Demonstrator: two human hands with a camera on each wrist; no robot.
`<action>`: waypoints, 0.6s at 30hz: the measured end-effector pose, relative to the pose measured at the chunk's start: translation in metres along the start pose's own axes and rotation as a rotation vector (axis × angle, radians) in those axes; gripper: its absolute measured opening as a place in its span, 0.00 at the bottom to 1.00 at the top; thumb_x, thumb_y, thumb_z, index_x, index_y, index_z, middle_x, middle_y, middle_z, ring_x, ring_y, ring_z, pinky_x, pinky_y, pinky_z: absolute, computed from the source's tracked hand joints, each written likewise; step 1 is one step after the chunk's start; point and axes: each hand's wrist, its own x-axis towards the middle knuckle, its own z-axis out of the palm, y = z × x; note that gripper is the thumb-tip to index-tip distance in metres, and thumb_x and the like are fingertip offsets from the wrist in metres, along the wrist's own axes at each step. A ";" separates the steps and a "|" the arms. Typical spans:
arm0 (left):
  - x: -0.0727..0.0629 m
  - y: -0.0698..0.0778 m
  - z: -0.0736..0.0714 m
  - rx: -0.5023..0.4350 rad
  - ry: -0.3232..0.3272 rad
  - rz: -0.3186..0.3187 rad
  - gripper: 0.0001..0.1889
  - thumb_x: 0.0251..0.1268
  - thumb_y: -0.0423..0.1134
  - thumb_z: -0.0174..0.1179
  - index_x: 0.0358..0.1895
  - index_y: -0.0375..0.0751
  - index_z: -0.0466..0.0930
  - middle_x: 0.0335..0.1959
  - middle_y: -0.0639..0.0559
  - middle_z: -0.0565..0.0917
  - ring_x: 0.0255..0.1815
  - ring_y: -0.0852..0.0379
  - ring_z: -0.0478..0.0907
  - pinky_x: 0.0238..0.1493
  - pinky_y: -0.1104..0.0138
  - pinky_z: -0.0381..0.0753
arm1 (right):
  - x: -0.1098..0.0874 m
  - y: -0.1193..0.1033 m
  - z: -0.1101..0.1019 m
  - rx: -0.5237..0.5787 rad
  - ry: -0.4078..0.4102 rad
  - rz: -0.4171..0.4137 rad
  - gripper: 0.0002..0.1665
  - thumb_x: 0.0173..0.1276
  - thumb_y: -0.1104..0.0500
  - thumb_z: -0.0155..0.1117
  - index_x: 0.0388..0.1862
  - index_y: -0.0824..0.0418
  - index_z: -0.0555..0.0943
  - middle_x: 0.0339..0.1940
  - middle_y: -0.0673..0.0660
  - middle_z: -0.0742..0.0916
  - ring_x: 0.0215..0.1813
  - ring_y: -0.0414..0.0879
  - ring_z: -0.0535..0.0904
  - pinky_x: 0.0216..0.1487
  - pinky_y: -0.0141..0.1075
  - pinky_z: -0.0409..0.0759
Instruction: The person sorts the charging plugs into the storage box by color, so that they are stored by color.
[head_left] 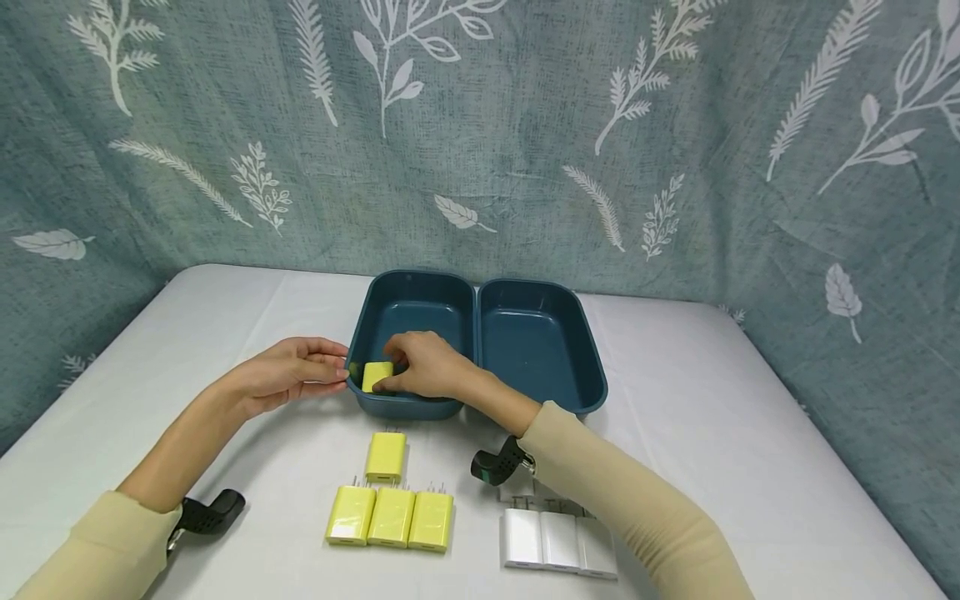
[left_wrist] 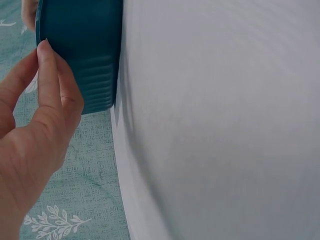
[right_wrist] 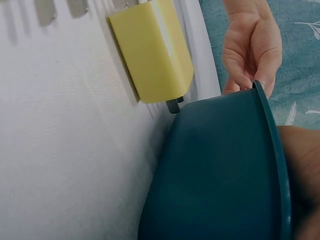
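We see left hand, fingers pinching left teal tray by its rim; inside, near-left corner, yellow wall charger pinched by right hand. We've four more yellow chargers in front, then white chargers, right teal tray behind.

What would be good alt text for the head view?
A person's right hand holds a yellow wall charger inside the left tray of a side-by-side teal pair; the left hand touches that tray's rim. In front, on a white tablecloth, lie four more yellow chargers and white chargers partly hidden by the right arm.
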 end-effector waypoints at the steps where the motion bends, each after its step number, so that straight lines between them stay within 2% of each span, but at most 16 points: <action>1: 0.000 0.000 0.000 -0.001 0.000 -0.001 0.24 0.70 0.23 0.54 0.64 0.19 0.57 0.45 0.45 0.79 0.45 0.56 0.83 0.55 0.64 0.83 | -0.001 0.000 -0.001 0.011 0.010 0.000 0.31 0.66 0.50 0.72 0.61 0.66 0.78 0.52 0.60 0.85 0.53 0.49 0.82 0.51 0.34 0.83; 10: 0.001 0.000 -0.001 0.000 0.005 -0.005 0.24 0.70 0.23 0.54 0.64 0.19 0.57 0.45 0.44 0.79 0.44 0.56 0.83 0.55 0.64 0.83 | -0.013 -0.001 -0.008 0.111 0.128 -0.093 0.26 0.67 0.53 0.71 0.57 0.68 0.80 0.48 0.62 0.86 0.49 0.51 0.83 0.49 0.32 0.82; 18: 0.001 -0.001 -0.001 -0.002 0.012 -0.004 0.23 0.70 0.22 0.54 0.63 0.20 0.58 0.44 0.46 0.80 0.44 0.57 0.83 0.54 0.64 0.83 | -0.034 -0.011 -0.013 0.206 0.232 -0.116 0.24 0.66 0.54 0.71 0.57 0.65 0.81 0.48 0.60 0.86 0.47 0.49 0.82 0.48 0.31 0.82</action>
